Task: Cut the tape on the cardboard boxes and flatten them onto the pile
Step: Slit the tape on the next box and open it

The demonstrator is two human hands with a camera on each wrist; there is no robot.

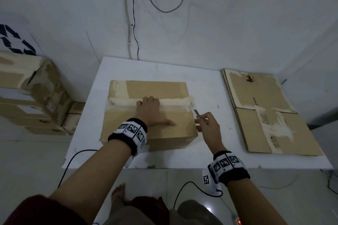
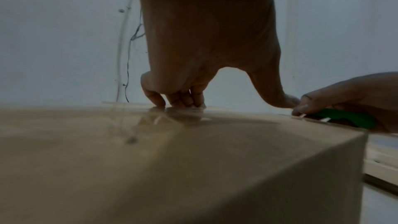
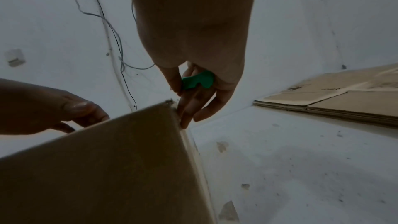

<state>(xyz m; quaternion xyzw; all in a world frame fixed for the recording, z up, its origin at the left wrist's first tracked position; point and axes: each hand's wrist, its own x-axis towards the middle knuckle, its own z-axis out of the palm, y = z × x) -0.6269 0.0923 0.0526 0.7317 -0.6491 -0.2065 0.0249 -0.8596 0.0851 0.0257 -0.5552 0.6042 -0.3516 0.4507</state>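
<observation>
We see the closed box (image 1: 146, 113) on the middle of the desk (image 1: 215, 144), its tape (image 1: 173, 102) running across the top. Our left hand (image 1: 151, 111) rests on that top; our right hand (image 1: 207, 125) holds the cutter (image 1: 197, 112) at the box's right edge. The flattened pile (image 1: 270, 115) lies to the right, stacked boxes (image 1: 31, 93) to the left off the desk.

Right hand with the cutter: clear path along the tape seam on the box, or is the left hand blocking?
Probably not the whole seam. The cutter in the right hand sits at the tape end, but the left hand presses the box with fingertips on the tape midway.
</observation>
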